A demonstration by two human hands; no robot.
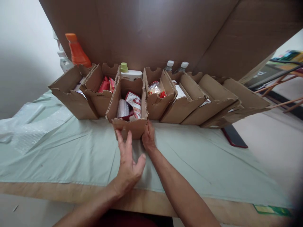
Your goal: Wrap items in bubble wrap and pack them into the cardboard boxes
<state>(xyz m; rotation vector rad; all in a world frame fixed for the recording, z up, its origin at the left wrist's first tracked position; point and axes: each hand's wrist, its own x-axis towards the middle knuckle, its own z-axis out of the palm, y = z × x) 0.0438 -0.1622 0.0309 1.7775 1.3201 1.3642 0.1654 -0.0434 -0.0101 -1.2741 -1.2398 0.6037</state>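
A cardboard box (129, 127) stands forward of the row, with a red-and-white packet (134, 102) and a bubble-wrapped item (123, 108) inside. My left hand (129, 164) is at its front face, fingers apart, fingertips touching the cardboard. At the box's lower right corner is my right hand (148, 136), its fingers partly hidden against the side and wrapped round the edge. Neighbouring boxes hold red packets (107, 85) on the left and a clear and red packet (156, 89) on the right.
More cardboard boxes (209, 110) line the pale green cloth (189, 151). Bubble wrap (30, 123) lies at left, a dark phone (234, 136) at right. Behind stand an orange bottle (78, 52), a green-capped bottle (131, 74), white-capped bottles (169, 65) and a tall cardboard panel (151, 31).
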